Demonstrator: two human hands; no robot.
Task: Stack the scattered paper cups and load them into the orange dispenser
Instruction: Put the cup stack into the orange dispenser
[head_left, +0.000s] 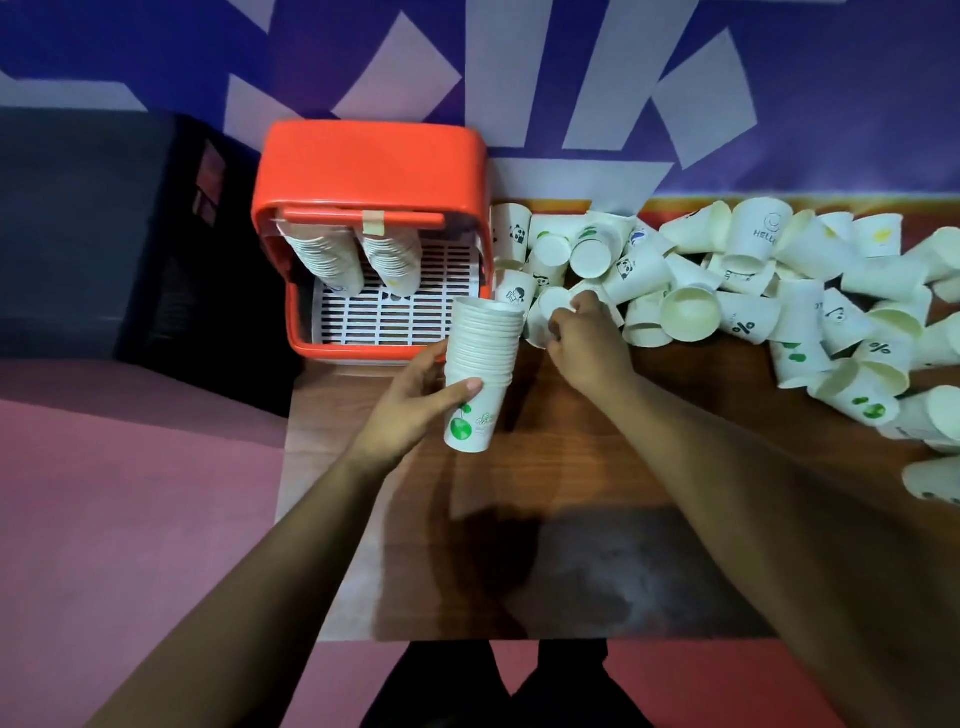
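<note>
Left grip (415, 402) wraps cup stack (483, 358) — right grip (584, 335) pinches loose cup (541, 317).

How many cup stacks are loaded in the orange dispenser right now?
2: the left stack and the middle stack, side by side in the orange dispenser. Others may be hidden inside.
</note>
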